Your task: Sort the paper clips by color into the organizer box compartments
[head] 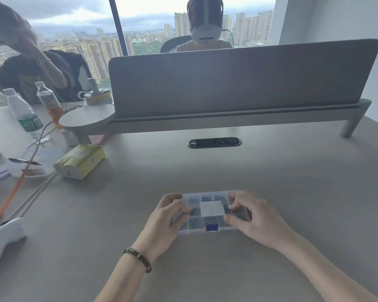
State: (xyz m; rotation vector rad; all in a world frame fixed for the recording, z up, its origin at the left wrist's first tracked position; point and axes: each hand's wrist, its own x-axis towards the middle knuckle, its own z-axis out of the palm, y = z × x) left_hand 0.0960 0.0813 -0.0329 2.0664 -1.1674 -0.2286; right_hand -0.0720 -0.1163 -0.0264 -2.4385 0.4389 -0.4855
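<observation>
A clear plastic organizer box point(207, 198) lies flat on the grey desk in front of me, its lid down. A white label point(212, 209) sits on the lid's middle and a blue latch point(212, 227) on its near edge. Dark paper clips show dimly through the lid in several compartments; their colours are hard to tell. My left hand point(164, 219) grips the box's left end, thumb on the lid. My right hand point(253, 214) grips the right end, fingers curled over the lid.
A yellow tissue pack point(80, 160) lies at the left, with water bottles point(23, 114), a pen point(24, 161) and an orange cable point(15, 190) beyond. A white controller point(2, 240) sits at the left edge. A grey divider screen point(238, 79) stands behind; two people sit past it.
</observation>
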